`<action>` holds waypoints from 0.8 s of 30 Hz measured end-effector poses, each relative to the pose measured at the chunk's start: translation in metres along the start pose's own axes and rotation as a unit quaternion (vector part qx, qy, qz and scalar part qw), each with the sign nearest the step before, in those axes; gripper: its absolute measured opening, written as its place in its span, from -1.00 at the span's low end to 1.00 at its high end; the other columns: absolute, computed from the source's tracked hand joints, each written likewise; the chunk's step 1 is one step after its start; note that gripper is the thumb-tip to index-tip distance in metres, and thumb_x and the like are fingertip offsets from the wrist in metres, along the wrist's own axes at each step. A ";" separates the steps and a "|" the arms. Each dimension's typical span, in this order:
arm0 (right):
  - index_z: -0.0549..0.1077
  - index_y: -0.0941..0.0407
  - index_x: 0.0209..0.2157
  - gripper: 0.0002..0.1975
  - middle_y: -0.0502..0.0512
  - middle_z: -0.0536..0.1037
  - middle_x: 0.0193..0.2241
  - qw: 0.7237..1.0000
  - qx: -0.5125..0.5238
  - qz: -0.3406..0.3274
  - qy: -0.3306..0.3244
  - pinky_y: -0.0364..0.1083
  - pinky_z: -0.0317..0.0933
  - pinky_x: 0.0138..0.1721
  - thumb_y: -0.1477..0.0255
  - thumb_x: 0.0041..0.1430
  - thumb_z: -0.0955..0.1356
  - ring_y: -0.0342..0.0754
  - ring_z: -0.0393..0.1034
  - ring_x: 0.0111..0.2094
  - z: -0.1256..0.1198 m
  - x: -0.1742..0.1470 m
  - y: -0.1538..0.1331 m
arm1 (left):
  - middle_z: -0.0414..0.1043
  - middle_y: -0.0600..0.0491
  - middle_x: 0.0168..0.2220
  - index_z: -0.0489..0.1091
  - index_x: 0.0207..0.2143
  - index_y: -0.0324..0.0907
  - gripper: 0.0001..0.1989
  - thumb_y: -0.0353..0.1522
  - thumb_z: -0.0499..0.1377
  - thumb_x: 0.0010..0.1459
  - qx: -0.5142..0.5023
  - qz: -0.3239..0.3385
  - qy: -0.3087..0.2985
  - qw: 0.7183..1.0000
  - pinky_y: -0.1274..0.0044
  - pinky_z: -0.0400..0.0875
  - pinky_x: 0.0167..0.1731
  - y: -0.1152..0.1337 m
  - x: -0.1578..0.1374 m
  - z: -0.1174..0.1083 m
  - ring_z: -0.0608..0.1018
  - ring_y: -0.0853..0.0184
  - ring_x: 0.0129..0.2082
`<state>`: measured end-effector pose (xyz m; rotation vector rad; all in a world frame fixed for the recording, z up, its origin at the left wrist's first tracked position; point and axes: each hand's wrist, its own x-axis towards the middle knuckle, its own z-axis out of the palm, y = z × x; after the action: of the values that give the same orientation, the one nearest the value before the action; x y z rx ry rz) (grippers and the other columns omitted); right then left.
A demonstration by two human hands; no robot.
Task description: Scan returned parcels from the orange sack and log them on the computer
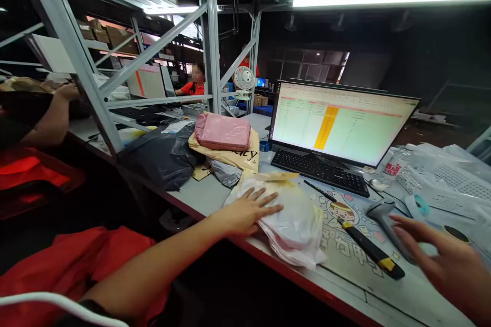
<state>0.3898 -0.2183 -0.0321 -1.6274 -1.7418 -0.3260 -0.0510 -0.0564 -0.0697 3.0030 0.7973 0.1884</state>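
My left hand lies flat with spread fingers on a white plastic-wrapped package, which rests at the desk's front edge. At the right, my right hand is beside a grey handheld barcode scanner lying on the desk mat. Its fingers are stretched out near the scanner's handle and do not wrap round it; whether they touch it I cannot tell. Between my hands lie a black and yellow utility knife and a black pen.
Behind the package, a pink parcel tops a yellowish mailer bag, beside a dark grey bag. A monitor and keyboard stand behind. Clear plastic bags crowd the right. A metal rack post rises nearby; co-workers sit beyond.
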 end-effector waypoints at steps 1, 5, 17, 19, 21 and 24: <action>0.70 -0.11 -0.06 -0.55 0.24 0.73 -0.23 0.999 0.022 -0.008 -0.024 0.13 0.58 -0.34 -0.11 0.32 0.38 0.21 0.66 -0.34 0.012 0.004 -0.005 | -0.09 -0.04 0.60 0.02 0.59 0.10 -0.01 -0.30 0.38 0.20 -0.013 -0.014 -0.027 0.999 -0.21 -0.08 0.46 0.002 0.002 0.007 -0.02 -0.29 0.57; 0.64 0.01 0.09 -0.53 0.22 0.68 0.09 0.990 0.115 -0.058 -0.061 0.21 0.48 0.21 0.04 0.46 0.28 0.20 0.61 0.10 0.077 0.040 -0.050 | -0.10 -0.04 0.60 0.04 0.58 0.14 0.00 0.12 0.36 0.22 -0.054 -0.010 -0.013 0.998 -0.28 -0.20 0.44 0.008 0.007 0.020 -0.11 -0.33 0.57; 0.03 -0.15 0.58 0.03 0.08 -0.26 0.62 0.932 0.029 -0.030 -0.360 0.53 -0.24 0.49 -0.07 0.22 0.48 0.49 -0.50 0.59 0.174 0.027 -0.085 | -0.15 -0.12 0.60 0.06 0.57 0.05 0.01 0.29 0.18 0.26 -0.037 -0.125 0.043 0.991 -0.25 -0.25 0.46 0.006 0.004 0.055 -0.08 -0.18 0.60; 0.06 -0.15 0.57 0.04 0.09 -0.24 0.62 0.936 0.049 -0.026 -0.347 0.53 -0.24 0.49 -0.07 0.21 0.50 0.47 -0.49 0.59 0.173 0.023 -0.081 | -0.15 -0.10 0.61 0.07 0.57 0.05 -0.03 0.26 0.18 0.29 -0.041 -0.123 0.051 0.990 -0.22 -0.25 0.47 0.003 0.006 0.058 -0.07 -0.13 0.60; 0.12 -0.11 0.56 0.03 0.11 -0.17 0.62 0.937 0.077 -0.029 -0.339 0.49 -0.20 0.50 -0.07 0.18 0.51 0.45 -0.44 0.59 0.170 0.026 -0.077 | -0.13 -0.10 0.61 0.09 0.56 0.05 -0.05 0.24 0.19 0.30 -0.043 -0.116 0.053 0.991 -0.19 -0.23 0.48 0.003 0.006 0.059 -0.06 -0.11 0.60; 0.26 0.02 0.50 -0.10 0.24 0.12 0.55 0.951 0.122 -0.042 -0.282 0.34 -0.02 0.51 -0.06 0.26 0.44 0.34 -0.03 0.55 0.150 0.035 -0.061 | -0.07 -0.11 0.60 0.15 0.54 0.02 -0.06 0.21 0.25 0.28 -0.029 -0.104 0.057 0.992 -0.18 -0.23 0.49 0.005 0.002 0.051 -0.02 -0.12 0.59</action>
<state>0.2857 -0.1080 -0.0984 -1.5558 -2.1701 0.3440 -0.0409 -0.0594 -0.1203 2.8506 1.0878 0.3733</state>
